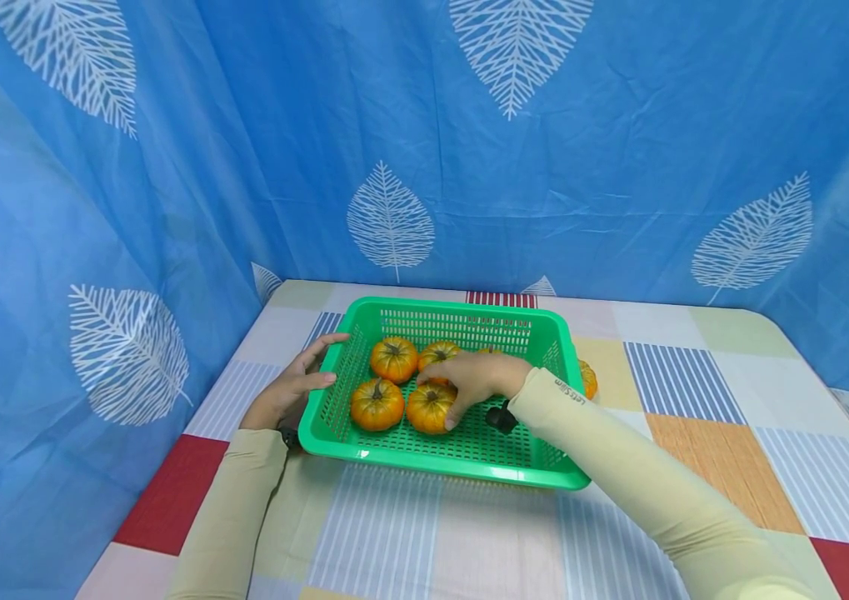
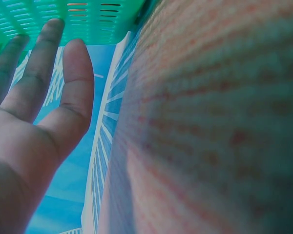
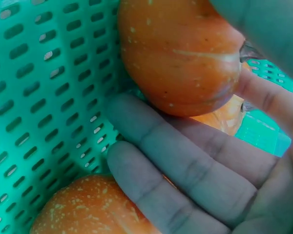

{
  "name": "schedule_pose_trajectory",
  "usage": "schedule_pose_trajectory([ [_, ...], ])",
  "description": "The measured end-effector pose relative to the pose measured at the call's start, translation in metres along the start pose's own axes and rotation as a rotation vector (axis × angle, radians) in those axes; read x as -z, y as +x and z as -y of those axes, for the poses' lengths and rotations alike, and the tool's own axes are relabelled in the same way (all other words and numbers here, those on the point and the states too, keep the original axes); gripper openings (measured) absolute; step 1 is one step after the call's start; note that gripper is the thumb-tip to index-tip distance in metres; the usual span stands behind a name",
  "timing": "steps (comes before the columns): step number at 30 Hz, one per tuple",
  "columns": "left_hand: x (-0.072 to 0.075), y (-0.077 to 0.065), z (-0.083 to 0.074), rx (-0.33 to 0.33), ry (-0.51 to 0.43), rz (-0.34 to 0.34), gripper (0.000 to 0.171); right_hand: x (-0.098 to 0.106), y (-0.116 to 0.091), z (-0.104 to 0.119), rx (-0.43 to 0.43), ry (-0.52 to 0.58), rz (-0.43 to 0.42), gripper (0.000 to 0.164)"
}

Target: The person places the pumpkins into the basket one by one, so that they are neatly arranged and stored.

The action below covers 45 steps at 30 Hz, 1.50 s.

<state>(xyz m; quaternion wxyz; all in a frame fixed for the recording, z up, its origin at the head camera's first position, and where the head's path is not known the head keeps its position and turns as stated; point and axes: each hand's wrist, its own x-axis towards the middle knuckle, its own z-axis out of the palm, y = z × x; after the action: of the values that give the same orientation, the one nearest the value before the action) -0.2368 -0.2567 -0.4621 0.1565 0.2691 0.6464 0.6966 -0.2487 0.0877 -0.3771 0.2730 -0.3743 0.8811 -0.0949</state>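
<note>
A green plastic basket (image 1: 442, 477) holds several small orange pumpkins. My right hand (image 1: 472, 377) reaches inside and grips the front middle pumpkin (image 1: 430, 410), thumb on the near side and fingers round the far side. In the right wrist view this pumpkin (image 3: 180, 58) lies between thumb and fingers, with another pumpkin (image 3: 95, 209) below the fingertips. Left of it sits a front pumpkin (image 1: 377, 405); behind are a back left pumpkin (image 1: 394, 359) and a back middle one (image 1: 439, 354). My left hand (image 1: 292, 387) is at the basket's left side, fingers extended against its wall (image 2: 88, 24).
Part of one more pumpkin (image 1: 490, 351) shows inside the basket behind my right wrist. Outside, at the basket's right, a pumpkin (image 1: 587, 380) is partly hidden. A patchwork cloth (image 1: 694, 383) covers the table, and blue leaf-print curtains (image 1: 581, 200) hang behind it and at both sides.
</note>
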Motion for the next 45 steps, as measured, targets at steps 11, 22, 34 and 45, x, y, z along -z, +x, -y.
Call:
schedule_pose_trajectory([
  [11, -0.001, 0.000, -0.001, 0.002, -0.003, -0.001, 0.052, 0.002, -0.005, 0.001, 0.002, 0.008, -0.006, 0.080],
  [22, -0.002, -0.001, 0.000, 0.019, -0.007, -0.017, 0.051, 0.014, -0.023, 0.008, 0.015, 0.008, 0.008, 0.076],
  [34, -0.002, 0.000, 0.000, -0.002, 0.010, -0.015, 0.050, 0.025, -0.050, -0.007, 0.192, 0.165, -0.083, 0.073],
  [45, -0.001, -0.001, -0.001, 0.003, 0.024, -0.023, 0.049, 0.031, -0.080, -0.025, 0.266, 0.394, -0.201, 0.069],
])
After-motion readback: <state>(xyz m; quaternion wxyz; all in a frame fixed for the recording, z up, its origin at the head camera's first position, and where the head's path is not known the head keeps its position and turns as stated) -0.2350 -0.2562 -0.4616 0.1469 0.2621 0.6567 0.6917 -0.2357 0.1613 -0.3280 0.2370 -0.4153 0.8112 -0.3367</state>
